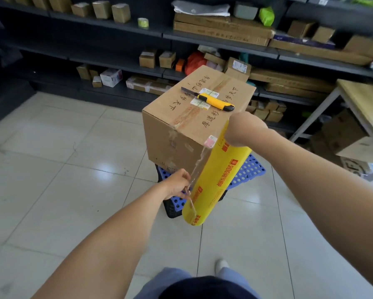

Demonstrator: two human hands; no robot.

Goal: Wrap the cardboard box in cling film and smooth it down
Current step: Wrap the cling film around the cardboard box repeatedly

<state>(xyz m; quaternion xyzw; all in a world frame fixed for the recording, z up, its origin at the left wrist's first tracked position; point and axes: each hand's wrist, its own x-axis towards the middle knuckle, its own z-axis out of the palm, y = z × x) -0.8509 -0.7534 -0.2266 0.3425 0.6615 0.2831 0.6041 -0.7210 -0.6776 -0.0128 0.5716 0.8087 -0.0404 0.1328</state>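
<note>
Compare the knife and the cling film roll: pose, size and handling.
The knife lies flat on the box; the roll is held tilted beside the box's near corner. The roll is far longer and thicker than the knife. No hand touches the knife; the right hand grips the roll's top end while the left hand pinches its loose film. Both are mostly yellow.

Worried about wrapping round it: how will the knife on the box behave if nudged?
The knife lies loose on the box's smooth, taped top, so it would likely slide easily. Its flat-sided body probably won't roll. It looks light, and its blade seems extended, so a fall could be risky.
</note>
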